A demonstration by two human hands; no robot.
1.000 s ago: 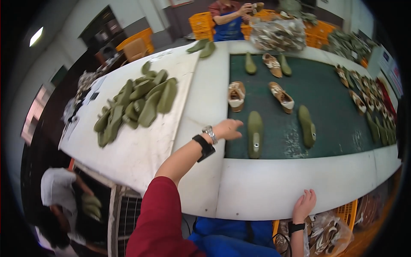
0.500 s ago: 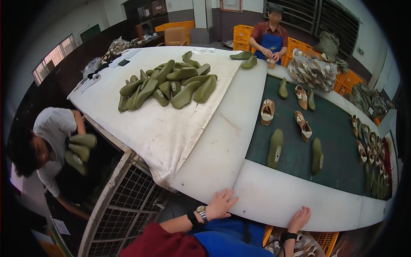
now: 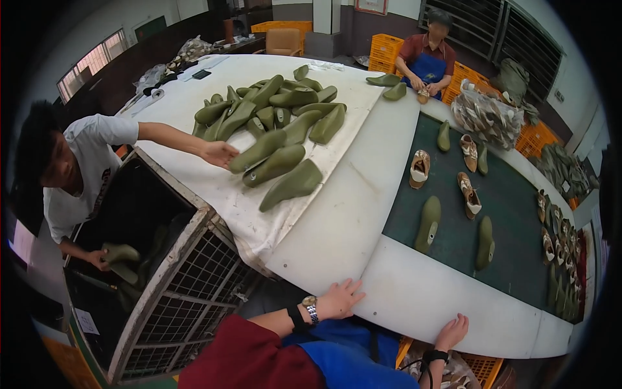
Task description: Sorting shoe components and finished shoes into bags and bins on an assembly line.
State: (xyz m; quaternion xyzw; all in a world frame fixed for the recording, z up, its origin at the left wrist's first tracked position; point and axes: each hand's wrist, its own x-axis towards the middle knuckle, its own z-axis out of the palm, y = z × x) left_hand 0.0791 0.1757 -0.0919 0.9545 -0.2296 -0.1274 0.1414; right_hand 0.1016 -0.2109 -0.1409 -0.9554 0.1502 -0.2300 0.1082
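a: item one, left hand [image 3: 338, 299]?
b: flat on the near edge of the white table [image 3: 363, 214], fingers spread, holding nothing. watch and dark band on the wrist.

a: item two, right hand [image 3: 451, 332]?
b: resting on the same table edge further right, fingers loosely open, gripping nothing. dark band on the wrist.

a: nearest goods?
b: two green shoe forms [image 3: 428, 223] lying on the dark green belt [image 3: 512, 194], well apart from both hands. two tan shoes [image 3: 420, 168] sit beyond them on the belt.

a: other stock?
b: a pile of green shoe forms [image 3: 278, 123] on the white cloth [image 3: 220, 188] at the table's left end. a wire cage [image 3: 175, 285] stands just beside that end.

a: other people?
b: one in a white shirt [image 3: 91, 162] at the left, one hand [image 3: 219, 154] reaching to the pile, the other holding a form down in the cage. one in a blue apron [image 3: 426, 65] at the far end. orange crates [image 3: 386, 47] behind.
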